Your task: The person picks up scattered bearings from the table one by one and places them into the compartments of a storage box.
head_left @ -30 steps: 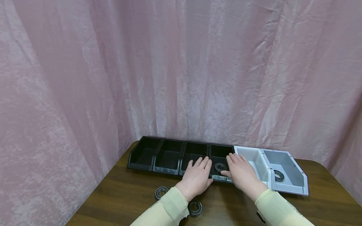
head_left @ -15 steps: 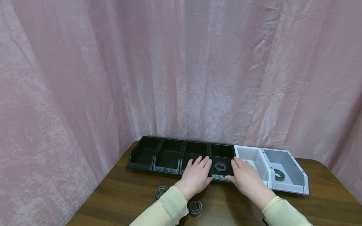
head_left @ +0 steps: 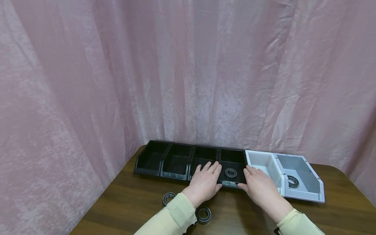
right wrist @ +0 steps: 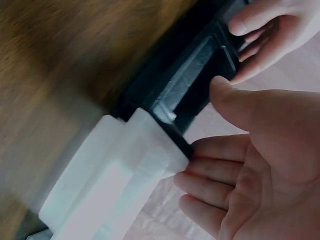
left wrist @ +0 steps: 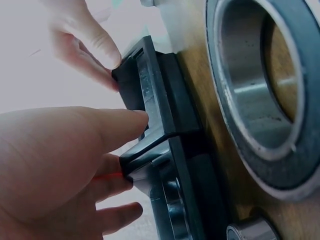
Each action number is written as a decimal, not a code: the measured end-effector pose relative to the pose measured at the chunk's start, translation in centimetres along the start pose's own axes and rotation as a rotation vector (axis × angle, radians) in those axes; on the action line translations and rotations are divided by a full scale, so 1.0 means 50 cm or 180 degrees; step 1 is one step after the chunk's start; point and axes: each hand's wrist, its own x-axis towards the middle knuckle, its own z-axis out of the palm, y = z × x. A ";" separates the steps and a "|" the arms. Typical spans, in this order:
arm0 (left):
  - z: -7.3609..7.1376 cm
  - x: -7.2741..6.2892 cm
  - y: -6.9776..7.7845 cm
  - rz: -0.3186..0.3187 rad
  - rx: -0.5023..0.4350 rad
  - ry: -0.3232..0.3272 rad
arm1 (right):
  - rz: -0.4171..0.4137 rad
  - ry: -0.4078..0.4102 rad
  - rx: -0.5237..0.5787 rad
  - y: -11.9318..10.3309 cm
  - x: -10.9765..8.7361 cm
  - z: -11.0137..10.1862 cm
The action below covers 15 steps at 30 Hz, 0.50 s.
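A row of black bins [head_left: 176, 160] stands on the table, joined on the right by a white bin [head_left: 262, 159] and a grey bin [head_left: 302, 169]. My left hand [head_left: 202, 184] rests its extended fingers over the divider left of the rightmost black bin. My right hand [head_left: 260, 187] lies at that bin's right edge, fingers over the border with the white bin. Between the hands, a ball bearing [head_left: 227, 173] lies flat inside the black bin. In the right wrist view, the right fingers [right wrist: 210, 190] touch the bin walls, thumb held apart. Neither hand encloses anything.
Two more bearings lie on the wooden table [head_left: 117, 202]: one left of the left wrist [head_left: 165, 199], partly covered by the sleeve, and a nearer bearing [head_left: 203, 222] beside it. Another bearing [head_left: 294, 186] leans in the grey bin. A pink curtain [head_left: 205, 81] hangs behind.
My right hand has shifted right, from over the rightmost black bin to its border with the white bin. The left hand stays almost in place. The bearings keep their places.
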 end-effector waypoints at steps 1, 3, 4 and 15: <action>-0.001 0.000 0.001 0.0001 -0.0010 0.0000 | 0.0002 0.0008 -0.0005 -0.001 -0.001 -0.003; -0.003 0.000 0.002 0.0006 -0.0025 0.0006 | 0.0002 0.0069 -0.0020 -0.002 -0.005 -0.006; -0.004 -0.001 0.003 0.0011 -0.0035 0.0012 | 0.0001 0.0098 -0.0021 -0.002 -0.006 -0.008; -0.004 0.001 -0.001 -0.0047 -0.0105 -0.0089 | 0.0041 0.0033 0.0160 0.005 -0.008 -0.012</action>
